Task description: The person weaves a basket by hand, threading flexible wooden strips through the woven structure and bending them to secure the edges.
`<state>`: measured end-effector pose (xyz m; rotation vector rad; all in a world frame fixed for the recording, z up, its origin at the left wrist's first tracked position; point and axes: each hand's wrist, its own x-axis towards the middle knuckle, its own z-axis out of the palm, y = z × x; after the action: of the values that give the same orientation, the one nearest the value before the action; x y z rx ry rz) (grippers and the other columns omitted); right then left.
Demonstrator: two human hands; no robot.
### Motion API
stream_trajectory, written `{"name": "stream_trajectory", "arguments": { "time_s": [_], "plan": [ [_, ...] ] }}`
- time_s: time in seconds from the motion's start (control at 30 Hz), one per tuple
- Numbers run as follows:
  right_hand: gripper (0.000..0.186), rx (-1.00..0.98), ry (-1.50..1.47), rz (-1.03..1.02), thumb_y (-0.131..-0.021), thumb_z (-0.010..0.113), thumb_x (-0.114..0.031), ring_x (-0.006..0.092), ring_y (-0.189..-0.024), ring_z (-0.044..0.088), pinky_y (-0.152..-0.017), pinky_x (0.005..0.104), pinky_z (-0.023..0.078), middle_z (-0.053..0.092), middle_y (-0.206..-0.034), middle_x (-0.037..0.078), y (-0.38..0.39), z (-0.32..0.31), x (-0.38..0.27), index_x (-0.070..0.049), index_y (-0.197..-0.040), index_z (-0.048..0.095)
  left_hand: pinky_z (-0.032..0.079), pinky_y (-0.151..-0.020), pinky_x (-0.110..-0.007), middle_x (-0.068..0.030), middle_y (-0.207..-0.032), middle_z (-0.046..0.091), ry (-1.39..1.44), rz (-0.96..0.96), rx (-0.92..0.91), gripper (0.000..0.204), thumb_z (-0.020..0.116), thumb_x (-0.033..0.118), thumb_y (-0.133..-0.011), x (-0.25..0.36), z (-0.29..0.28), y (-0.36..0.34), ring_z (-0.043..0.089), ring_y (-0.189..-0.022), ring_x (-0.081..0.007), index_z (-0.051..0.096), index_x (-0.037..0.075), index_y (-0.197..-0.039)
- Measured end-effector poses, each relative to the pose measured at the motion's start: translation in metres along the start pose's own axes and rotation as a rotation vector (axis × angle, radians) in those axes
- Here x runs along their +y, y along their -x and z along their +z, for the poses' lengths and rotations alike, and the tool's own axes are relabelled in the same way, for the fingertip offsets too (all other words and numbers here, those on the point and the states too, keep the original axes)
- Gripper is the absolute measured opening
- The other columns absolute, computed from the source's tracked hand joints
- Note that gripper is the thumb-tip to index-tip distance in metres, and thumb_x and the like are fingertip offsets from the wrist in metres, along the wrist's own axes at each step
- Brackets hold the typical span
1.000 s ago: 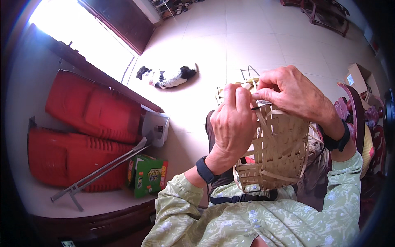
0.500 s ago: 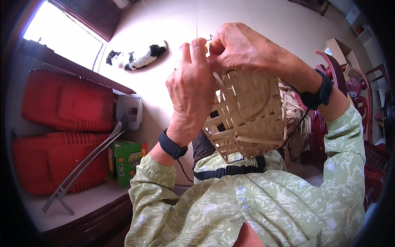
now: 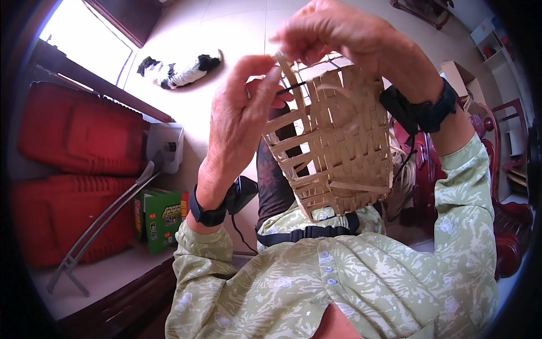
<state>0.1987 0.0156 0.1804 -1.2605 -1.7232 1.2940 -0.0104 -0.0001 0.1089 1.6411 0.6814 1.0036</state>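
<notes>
An open-weave basket (image 3: 350,130) of flat tan strips stands tilted over my lap, with gaps along its left side. My left hand (image 3: 240,113) is closed at the basket's upper left, thumb and forefinger pinching a loose flat strip (image 3: 294,85). A thin dark rod (image 3: 292,88) juts out by its lower fingers; what holds it is partly hidden. Above the basket's far rim is my right hand (image 3: 344,34), its fingers bent and smeared by motion close to the strip's tip. Whether those fingers grip anything does not show.
A black-and-white dog (image 3: 178,72) lies on the floor ahead. At left are red plastic chair-like pieces (image 3: 84,130), a pale bin (image 3: 175,147), a metal-legged tool (image 3: 107,226) and a green box (image 3: 164,220). Dark red carved furniture (image 3: 494,198) and loose strips (image 3: 405,181) are at right.
My hands have moved apart from each other; the right has risen away, the left has turned and shifted left and down. More of the basket's upper left and the loose strip now shows.
</notes>
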Motion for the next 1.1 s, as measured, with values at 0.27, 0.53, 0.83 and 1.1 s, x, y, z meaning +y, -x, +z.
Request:
{"name": "stream_trajectory", "arguments": {
  "time_s": [0.27, 0.53, 0.83, 1.1],
  "plan": [
    [0.031, 0.214, 0.218, 0.001, -0.097, 0.068, -0.028, 0.0109, -0.063, 0.062, -0.057, 0.0258, 0.048, 0.069, -0.070, 0.005, 0.011, 0.022, -0.034, 0.000, -0.087, 0.074, 0.057, -0.063, -0.023, -0.0057, -0.091, 0.072, -0.063, -0.036, 0.051, 0.016, 0.065, 0.013, -0.099, 0.001, 0.002, -0.003, 0.073, -0.079, -0.0110, 0.063, -0.001, -0.107],
    [0.023, 0.199, 0.491, -0.169, -0.090, 0.076, -0.027, 0.0107, -0.077, 0.068, -0.075, 0.0278, 0.054, 0.074, -0.082, 0.003, 0.035, 0.037, 0.007, -0.006, -0.101, 0.077, 0.053, -0.052, -0.021, -0.0075, -0.087, 0.071, -0.002, -0.004, 0.181, 0.015, 0.062, 0.013, -0.101, -0.007, 0.009, -0.002, 0.073, -0.072, -0.0121, 0.061, -0.001, -0.101],
    [0.034, 0.090, -0.443, 0.318, -0.101, 0.063, -0.032, 0.0124, -0.058, 0.060, -0.054, 0.0256, 0.049, 0.067, -0.072, 0.006, 0.013, 0.003, -0.024, 0.000, -0.092, 0.070, 0.049, -0.054, -0.020, -0.0042, -0.094, 0.070, 0.070, -0.013, -0.009, 0.026, 0.063, 0.022, -0.102, -0.004, 0.003, -0.006, 0.069, -0.071, -0.0089, 0.064, 0.003, -0.121],
    [0.033, 0.028, -0.551, -0.078, -0.097, 0.070, -0.024, 0.0112, -0.069, 0.064, -0.063, 0.0227, 0.055, 0.070, -0.088, 0.007, 0.022, 0.023, -0.021, 0.005, -0.113, 0.067, 0.040, -0.052, -0.017, -0.0015, -0.093, 0.069, 0.209, -0.096, -0.166, 0.029, 0.063, 0.026, -0.103, -0.007, -0.011, -0.011, 0.065, -0.069, -0.0055, 0.067, 0.003, -0.121]
  ]
}}
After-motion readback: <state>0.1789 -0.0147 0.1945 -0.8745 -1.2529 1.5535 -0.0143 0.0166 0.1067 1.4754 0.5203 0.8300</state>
